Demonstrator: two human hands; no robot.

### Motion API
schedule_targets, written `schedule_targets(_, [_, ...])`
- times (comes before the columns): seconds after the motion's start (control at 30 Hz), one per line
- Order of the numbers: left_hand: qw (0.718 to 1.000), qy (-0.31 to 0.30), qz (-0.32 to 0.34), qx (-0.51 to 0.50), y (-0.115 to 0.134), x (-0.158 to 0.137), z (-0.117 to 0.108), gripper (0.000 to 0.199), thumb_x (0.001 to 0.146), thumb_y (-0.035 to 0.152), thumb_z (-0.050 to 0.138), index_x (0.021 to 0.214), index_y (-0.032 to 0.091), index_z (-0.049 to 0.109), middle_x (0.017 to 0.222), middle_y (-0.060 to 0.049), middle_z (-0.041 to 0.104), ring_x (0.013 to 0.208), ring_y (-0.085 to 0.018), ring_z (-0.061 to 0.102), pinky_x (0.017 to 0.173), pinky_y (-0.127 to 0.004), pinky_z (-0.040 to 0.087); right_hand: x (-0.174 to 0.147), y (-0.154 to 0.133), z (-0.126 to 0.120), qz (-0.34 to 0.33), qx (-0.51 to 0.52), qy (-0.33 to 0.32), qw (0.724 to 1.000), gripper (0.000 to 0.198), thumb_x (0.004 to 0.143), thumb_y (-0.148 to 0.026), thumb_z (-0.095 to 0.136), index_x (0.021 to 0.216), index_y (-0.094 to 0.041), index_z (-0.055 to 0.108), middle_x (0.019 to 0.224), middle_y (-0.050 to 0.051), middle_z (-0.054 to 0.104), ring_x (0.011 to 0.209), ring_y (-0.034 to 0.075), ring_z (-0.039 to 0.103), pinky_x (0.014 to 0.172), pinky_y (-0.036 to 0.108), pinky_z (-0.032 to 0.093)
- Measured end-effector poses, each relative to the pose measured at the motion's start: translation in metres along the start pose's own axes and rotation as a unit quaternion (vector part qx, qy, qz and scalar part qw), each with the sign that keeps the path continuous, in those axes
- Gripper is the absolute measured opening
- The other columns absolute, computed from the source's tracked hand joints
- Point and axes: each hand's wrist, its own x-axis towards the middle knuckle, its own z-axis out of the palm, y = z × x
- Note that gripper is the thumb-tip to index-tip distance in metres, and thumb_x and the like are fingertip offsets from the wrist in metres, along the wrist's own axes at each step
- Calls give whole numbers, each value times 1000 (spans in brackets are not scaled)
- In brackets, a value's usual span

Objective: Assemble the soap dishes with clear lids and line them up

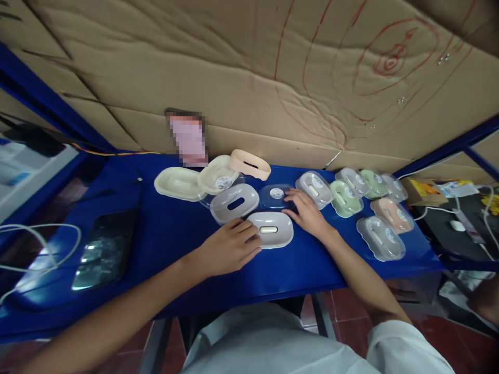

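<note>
A grey oval soap dish [286, 236] with a slot in its middle lies in front of me. My left hand [230, 246] has its curled fingers at the dish's left end. Just behind it is a clear plastic lid [267, 197] with a round white label. My right hand [310, 215] grips the lid's right end, thumb on the near side and fingers over the far edge. Beyond my left hand sits another grey slotted piece [222, 209], close to a cream dish [177, 184], a second cream piece [212, 174] and a peach slotted piece [259, 169].
Several lidded dishes in grey, green [345, 200] and peach [392, 215] stand on the right of the blue table [171, 280]. A dark tablet-like device [105, 246] and a white cable [42, 244] lie at left. A cardboard wall [234, 78] closes off the back.
</note>
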Motion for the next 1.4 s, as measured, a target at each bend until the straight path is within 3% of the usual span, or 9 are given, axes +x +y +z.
schedule_targets(0.17, [1000, 12, -7, -9, -7, -6, 1, 15, 107, 30, 60, 104, 19, 69, 107, -6, 71, 106, -24, 64, 96, -40, 46, -2, -3, -9, 51, 32, 55, 997, 42, 112, -42, 48, 149, -27, 60, 136, 11, 72, 130, 28, 68, 116, 53, 55])
schedule_targets(0.23, [1000, 7, -6, -12, -9, -6, 1, 14, 107, 30, 60, 105, 19, 69, 108, -5, 72, 107, -24, 65, 97, -40, 46, -3, -4, -12, 46, 25, 30, 998, 46, 111, -45, 50, 153, -27, 58, 151, 12, 64, 143, 30, 59, 124, 55, 48])
schedule_targets(0.37, [1000, 7, 0, -16, -10, -7, 1, 14, 107, 30, 61, 105, 19, 70, 107, -5, 72, 107, -23, 65, 97, -40, 47, -7, -4, -14, 17, 36, -94, 995, 57, 112, -47, 46, 167, -29, 42, 177, 10, 31, 165, 29, 29, 133, 58, 32])
schedule_targets(0.43, [1000, 13, 3, -22, -10, -8, 2, 13, 106, 29, 62, 105, 19, 71, 107, -5, 72, 108, -23, 65, 97, -39, 48, -8, -1, -15, 21, 42, -115, 992, 63, 111, -48, 50, 170, -31, 36, 179, 9, 27, 166, 29, 27, 133, 57, 32])
schedule_targets(0.63, [999, 19, 7, -25, -10, -7, -1, 13, 106, 28, 63, 108, 18, 70, 109, -6, 72, 107, -23, 66, 99, -38, 51, -10, -5, -34, 49, 77, -69, 993, 63, 108, -48, 58, 166, -33, 43, 170, 9, 47, 158, 30, 44, 131, 59, 37])
schedule_targets(0.8, [998, 51, -28, 0, -9, -8, -4, 30, 104, 31, 66, 133, 22, 65, 131, -11, 69, 117, -28, 64, 106, -45, 50, -16, -34, -52, -19, 113, -151, 982, 68, 108, -44, 61, 170, -37, 34, 170, 8, 46, 157, 29, 45, 128, 55, 43])
schedule_targets(0.93, [997, 61, -34, -17, -13, -10, -5, 33, 101, 33, 72, 130, 20, 66, 135, -14, 66, 124, -30, 62, 111, -47, 50, -24, -54, -49, -72, 94, -177, 977, 65, 106, -43, 64, 167, -37, 41, 168, 12, 44, 153, 29, 50, 122, 51, 51])
schedule_targets(1.17, [996, 80, -23, -46, -16, -12, -1, 24, 101, 32, 72, 121, 19, 70, 121, -12, 69, 114, -27, 64, 101, -41, 57, -30, -63, -40, -105, 31, -172, 979, 71, 109, -31, 59, 172, -37, 26, 183, 8, 10, 167, 34, 21, 130, 60, 39])
schedule_targets(1.4, [996, 75, -32, -43, -15, -14, 3, 18, 102, 33, 70, 116, 22, 71, 112, -9, 69, 107, -25, 63, 96, -39, 57, -32, -66, -40, -95, 32, -179, 979, 77, 109, -27, 58, 172, -43, 18, 182, -1, 11, 168, 33, 15, 131, 60, 38])
